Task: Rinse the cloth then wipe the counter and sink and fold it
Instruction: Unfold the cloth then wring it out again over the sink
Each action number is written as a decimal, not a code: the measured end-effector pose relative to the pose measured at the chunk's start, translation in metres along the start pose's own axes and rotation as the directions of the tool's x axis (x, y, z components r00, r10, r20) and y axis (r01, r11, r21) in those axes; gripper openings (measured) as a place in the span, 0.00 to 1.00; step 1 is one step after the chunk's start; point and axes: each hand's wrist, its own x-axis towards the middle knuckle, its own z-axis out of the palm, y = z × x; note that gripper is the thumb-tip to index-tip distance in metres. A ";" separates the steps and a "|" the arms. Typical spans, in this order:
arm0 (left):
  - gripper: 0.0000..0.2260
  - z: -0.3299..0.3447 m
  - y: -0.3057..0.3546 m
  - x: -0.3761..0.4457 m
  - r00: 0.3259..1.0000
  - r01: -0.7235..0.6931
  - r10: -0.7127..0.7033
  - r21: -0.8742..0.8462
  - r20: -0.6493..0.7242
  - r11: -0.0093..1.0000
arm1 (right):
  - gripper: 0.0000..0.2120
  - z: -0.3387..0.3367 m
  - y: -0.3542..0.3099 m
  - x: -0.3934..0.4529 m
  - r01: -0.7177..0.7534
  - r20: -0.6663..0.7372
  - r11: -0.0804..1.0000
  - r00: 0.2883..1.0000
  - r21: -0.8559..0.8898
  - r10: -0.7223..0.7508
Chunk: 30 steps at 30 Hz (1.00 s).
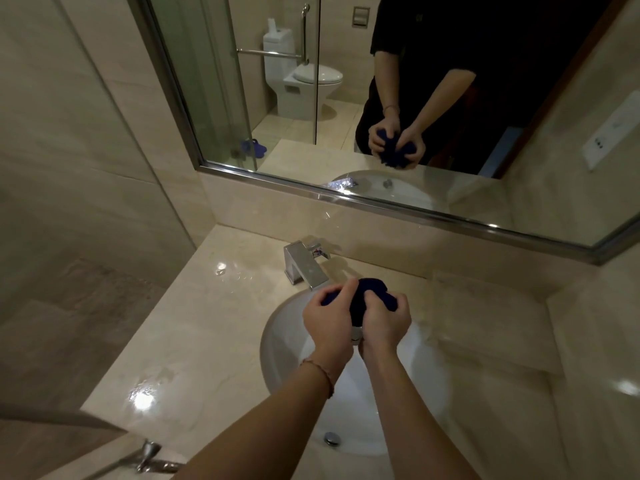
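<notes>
A dark blue cloth (367, 294) is bunched up between both of my hands over the white oval sink (282, 336). My left hand (329, 322) grips its left end with curled fingers. My right hand (384, 323) grips the right end. The cloth sits just below the spout of the chrome faucet (304, 266). The beige marble counter (194, 341) surrounds the sink and shows wet patches on the left. Most of the cloth is hidden inside my fists.
A wide mirror (346, 98) hangs behind the counter and reflects a toilet, a glass shower door and my hands. The sink's overflow cap (331, 438) is near the front rim. A metal rail bracket (149, 455) sits below the counter's left edge.
</notes>
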 end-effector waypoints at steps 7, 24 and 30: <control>0.04 -0.008 0.017 0.006 0.990 -0.084 0.061 0.190 0.128 0.978 | 0.26 -0.017 -0.010 0.000 -0.400 0.359 0.871 0.887 0.286 0.289; 0.12 -0.016 -0.006 0.007 0.709 0.669 -0.665 0.074 0.236 0.740 | 0.11 -0.015 0.002 -0.003 0.590 0.418 0.683 0.801 -0.431 -0.428; 0.13 -0.028 -0.015 0.005 0.695 0.629 -0.655 0.190 0.298 0.754 | 0.15 -0.021 0.022 0.015 0.790 0.620 0.487 0.603 -0.373 -0.503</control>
